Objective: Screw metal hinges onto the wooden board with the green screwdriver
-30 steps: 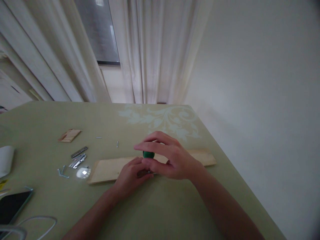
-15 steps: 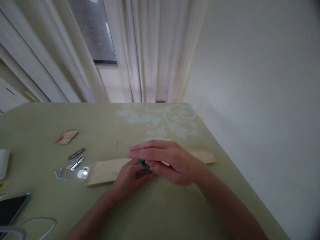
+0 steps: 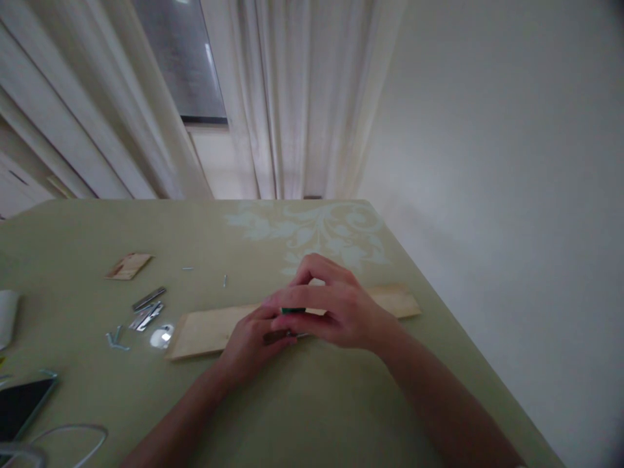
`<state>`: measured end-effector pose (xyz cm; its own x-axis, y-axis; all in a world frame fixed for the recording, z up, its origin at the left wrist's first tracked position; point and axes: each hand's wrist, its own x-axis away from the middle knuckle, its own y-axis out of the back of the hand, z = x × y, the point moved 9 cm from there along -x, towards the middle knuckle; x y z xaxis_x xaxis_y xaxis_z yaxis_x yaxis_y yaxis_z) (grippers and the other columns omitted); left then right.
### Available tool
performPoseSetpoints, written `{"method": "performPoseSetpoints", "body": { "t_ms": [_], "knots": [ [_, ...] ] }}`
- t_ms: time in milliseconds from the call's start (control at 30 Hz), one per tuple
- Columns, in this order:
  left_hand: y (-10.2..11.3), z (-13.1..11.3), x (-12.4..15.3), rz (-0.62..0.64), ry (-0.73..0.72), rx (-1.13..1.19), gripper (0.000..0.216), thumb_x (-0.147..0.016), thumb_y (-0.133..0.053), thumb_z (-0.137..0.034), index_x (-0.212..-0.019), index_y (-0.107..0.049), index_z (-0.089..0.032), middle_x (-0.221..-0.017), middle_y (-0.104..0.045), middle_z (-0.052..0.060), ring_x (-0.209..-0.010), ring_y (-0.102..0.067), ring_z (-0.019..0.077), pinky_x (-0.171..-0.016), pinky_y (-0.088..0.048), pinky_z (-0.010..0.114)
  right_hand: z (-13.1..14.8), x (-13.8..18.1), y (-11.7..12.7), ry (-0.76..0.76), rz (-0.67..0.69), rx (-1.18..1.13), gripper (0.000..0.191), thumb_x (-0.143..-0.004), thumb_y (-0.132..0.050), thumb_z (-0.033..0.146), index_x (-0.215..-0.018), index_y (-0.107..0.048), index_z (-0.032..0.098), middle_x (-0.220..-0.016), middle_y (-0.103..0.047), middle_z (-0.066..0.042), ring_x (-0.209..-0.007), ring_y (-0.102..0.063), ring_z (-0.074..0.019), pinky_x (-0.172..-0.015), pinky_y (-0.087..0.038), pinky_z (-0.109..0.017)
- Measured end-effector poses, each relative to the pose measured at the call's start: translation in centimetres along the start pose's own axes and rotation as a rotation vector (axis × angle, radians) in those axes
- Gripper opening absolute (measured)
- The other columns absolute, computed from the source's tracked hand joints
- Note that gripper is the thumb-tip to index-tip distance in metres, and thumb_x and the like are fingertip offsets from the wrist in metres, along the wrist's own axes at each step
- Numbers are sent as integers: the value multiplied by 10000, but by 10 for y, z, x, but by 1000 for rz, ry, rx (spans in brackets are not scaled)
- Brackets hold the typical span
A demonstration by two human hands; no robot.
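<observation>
A long pale wooden board (image 3: 207, 330) lies across the table beneath both hands, its middle hidden by them. My left hand (image 3: 251, 344) is closed at the board's near edge, its thumb and fingers around a small metal hinge (image 3: 273, 337) that shows only in part. Just to the right, my right hand (image 3: 336, 309) curls its fingers and thumb round the green handle of a screwdriver (image 3: 293, 311). The screwdriver's tip is hidden by the fingers. My two hands touch or overlap at the fingertips.
Left of the board lie a clear round piece (image 3: 162, 336), several screws (image 3: 117, 339), metal hinge pieces (image 3: 149, 309) and a small wooden piece (image 3: 129, 266). Two screws (image 3: 225, 281) lie behind the board. A dark-screened device (image 3: 24, 406) and white cable (image 3: 73, 427) are front left.
My right hand's fingers have gone from stretched flat over the green handle to bent round it, with the knuckles raised. My left hand and the board have hardly moved.
</observation>
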<state>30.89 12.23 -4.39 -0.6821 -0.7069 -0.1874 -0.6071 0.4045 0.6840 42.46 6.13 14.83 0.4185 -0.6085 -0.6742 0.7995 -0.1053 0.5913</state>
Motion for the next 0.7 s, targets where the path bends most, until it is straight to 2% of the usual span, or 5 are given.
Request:
{"method": "performPoseSetpoints", "body": {
  "t_ms": [100,267,433,500,700],
  "knots": [
    [0,0,-1,-6,-9,2,137,-923,-724,-345,-1002,-819,-288,-1006,-775,22,-956,-711,241,-795,-570,325,1,1,0,-8,-77,118,287,-999,-668,381,-1188,-764,187,-967,-653,-75,-924,-623,-190,-867,-560,-339],
    [2,-5,-3,20,-3,-78,122,-921,-727,-356,-936,-799,-259,-894,-746,31,-855,-690,219,-752,-530,308,-2,-2,-11,-57,179,-90,457,-1073,-459,128,-1519,-505,212,-1428,-628,-98,-1296,-581,-164,-1109,-478,-342],
    [3,-1,-1,10,28,-55,154,-896,-747,-353,-1005,-754,-245,-967,-765,25,-877,-700,219,-768,-535,304,-16,2,5,-68,-156,-38,272,-921,-778,366,-1125,-756,186,-904,-681,-26,-807,-641,-134,-755,-552,-246],
    [1,-1,-1,17,13,-67,133,-900,-735,-351,-975,-751,-241,-970,-771,26,-879,-701,221,-767,-537,307,-16,3,2,-80,-200,49,294,-927,-762,411,-1072,-753,155,-873,-662,-37,-789,-627,-143,-740,-549,-258],
    [2,-6,-2,-17,-6,-69,95,-921,-663,-292,-935,-734,-231,-909,-761,15,-842,-691,220,-705,-526,300,8,-5,-12,4,200,-45,401,-1051,-498,166,-1447,-556,187,-1448,-630,-113,-1333,-583,-184,-1122,-481,-354]
  ]
}}
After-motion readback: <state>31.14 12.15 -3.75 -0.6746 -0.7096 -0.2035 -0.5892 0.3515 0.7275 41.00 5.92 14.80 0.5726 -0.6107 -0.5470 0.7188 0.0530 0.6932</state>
